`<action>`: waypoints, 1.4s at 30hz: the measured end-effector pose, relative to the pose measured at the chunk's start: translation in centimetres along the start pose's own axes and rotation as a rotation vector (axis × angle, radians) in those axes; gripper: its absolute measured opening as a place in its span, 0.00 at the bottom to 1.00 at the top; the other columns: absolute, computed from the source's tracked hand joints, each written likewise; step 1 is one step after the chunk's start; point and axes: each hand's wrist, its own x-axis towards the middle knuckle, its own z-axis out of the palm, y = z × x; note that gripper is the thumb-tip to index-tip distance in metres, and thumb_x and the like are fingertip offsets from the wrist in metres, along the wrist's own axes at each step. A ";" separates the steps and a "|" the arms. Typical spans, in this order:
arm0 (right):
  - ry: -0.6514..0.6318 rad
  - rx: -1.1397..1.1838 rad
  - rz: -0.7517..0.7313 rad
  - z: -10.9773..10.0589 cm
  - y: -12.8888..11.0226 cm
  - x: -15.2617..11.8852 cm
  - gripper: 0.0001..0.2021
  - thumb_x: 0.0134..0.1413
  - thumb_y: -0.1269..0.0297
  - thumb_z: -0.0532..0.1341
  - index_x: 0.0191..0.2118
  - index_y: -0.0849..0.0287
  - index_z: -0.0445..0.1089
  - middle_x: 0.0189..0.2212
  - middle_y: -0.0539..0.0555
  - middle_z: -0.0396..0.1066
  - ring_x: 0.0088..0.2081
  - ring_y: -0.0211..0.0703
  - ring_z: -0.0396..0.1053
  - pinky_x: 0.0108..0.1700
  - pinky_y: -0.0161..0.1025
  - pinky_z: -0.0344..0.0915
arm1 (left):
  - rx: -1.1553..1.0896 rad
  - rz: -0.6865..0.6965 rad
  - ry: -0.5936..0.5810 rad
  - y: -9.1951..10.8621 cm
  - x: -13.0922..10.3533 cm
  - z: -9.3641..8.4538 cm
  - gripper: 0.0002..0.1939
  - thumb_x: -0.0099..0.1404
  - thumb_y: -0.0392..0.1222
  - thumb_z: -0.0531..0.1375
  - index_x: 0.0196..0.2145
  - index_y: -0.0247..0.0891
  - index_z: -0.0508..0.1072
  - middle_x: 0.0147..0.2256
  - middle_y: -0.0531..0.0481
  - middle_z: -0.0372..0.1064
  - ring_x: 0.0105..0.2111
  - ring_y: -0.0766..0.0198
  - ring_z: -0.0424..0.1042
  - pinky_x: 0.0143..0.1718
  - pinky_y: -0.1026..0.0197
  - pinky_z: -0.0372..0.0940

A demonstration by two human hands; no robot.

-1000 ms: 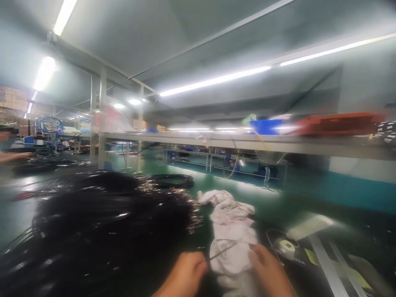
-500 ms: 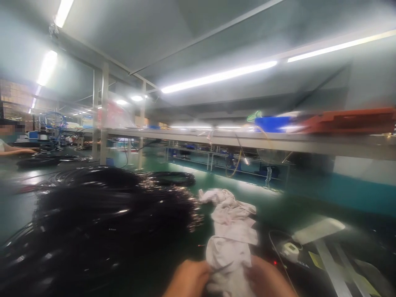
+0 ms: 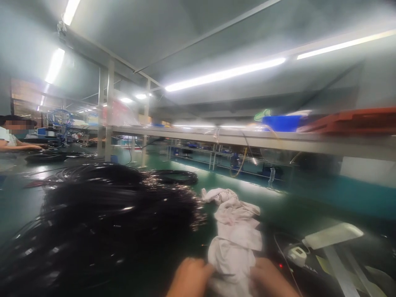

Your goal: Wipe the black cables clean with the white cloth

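Cables (image 3: pixel 102 222), black and heaped, lie left of my left hand (image 3: pixel 189 277). I see that hand and my right hand (image 3: pixel 268 279) close together, both pressed on the pale cloth (image 3: pixel 234 239) between them; blur hides whether either grips it. A small device (image 3: pixel 297 252) sits just right.

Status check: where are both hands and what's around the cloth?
Left hand and right hand both on the pale cloth, grip unclear through blur. Black cable heap close on its left. Small device just right of it.
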 end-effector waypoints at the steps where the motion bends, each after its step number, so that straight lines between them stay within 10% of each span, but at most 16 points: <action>1: -0.028 -0.035 -0.019 -0.1 0.0 0.0 0.15 0.58 0.63 0.60 0.22 0.60 0.61 0.14 0.39 0.54 0.15 0.29 0.54 0.18 0.29 0.55 | -0.002 0.015 0.014 0.0 -0.3 -0.2 0.15 0.62 0.30 0.50 0.40 0.40 0.72 0.36 0.43 0.73 0.38 0.48 0.73 0.38 0.53 0.66; 19: -0.097 -0.395 -0.278 -0.6 -1.4 -1.0 0.05 0.42 0.72 0.64 0.28 0.60 0.68 0.21 0.44 0.66 0.24 0.37 0.64 0.31 0.37 0.63 | 0.001 0.073 0.096 -0.1 -0.5 0.1 0.12 0.63 0.31 0.50 0.36 0.41 0.72 0.33 0.46 0.73 0.33 0.54 0.72 0.32 0.59 0.58; 42: -0.115 -0.307 -0.305 -0.8 -1.2 -0.9 0.08 0.53 0.60 0.60 0.33 0.60 0.67 0.23 0.45 0.64 0.23 0.36 0.62 0.29 0.37 0.61 | -0.004 0.063 0.081 -0.5 0.0 1.5 0.15 0.64 0.32 0.49 0.39 0.43 0.73 0.33 0.47 0.73 0.34 0.54 0.72 0.33 0.58 0.61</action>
